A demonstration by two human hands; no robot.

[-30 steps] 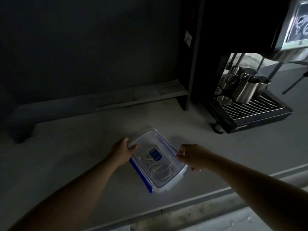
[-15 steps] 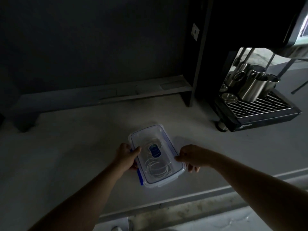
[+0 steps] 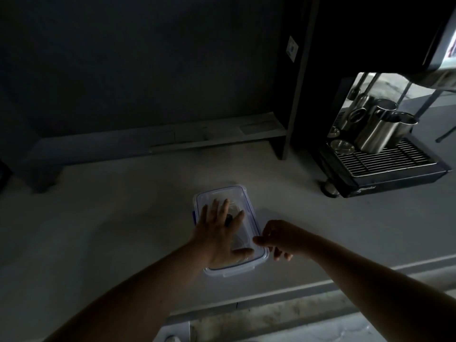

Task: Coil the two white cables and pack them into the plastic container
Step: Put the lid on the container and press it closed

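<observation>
Pressing the lid shut is, I judge, the step in hand. The left hand [image 3: 219, 233] lies flat on the clear lid [image 3: 241, 201] with its fingers spread and straight, gripping nothing. The right hand [image 3: 278, 239] is at the right long rim of the plastic container [image 3: 249, 267], with its fingers loosely curled. Whether they already pinch a latch there I cannot tell.

The white cables [image 3: 235, 206] are inside and show only faintly through the lid, mostly hidden under the palm. To do this well, keep the palm's weight in the middle so the lid sits level. Then fold each blue latch down in turn and check that no loop of cable is caught under the rim.

The container stands near the front edge of the counter [image 3: 123, 218], so any push should go downward, not toward the body. Bare counter lies to the left and behind. Farther back runs a low shelf [image 3: 172, 141]. Far to the right is the espresso machine [image 3: 394, 166] with steel pitchers [image 3: 377, 134], well apart from the hands.
</observation>
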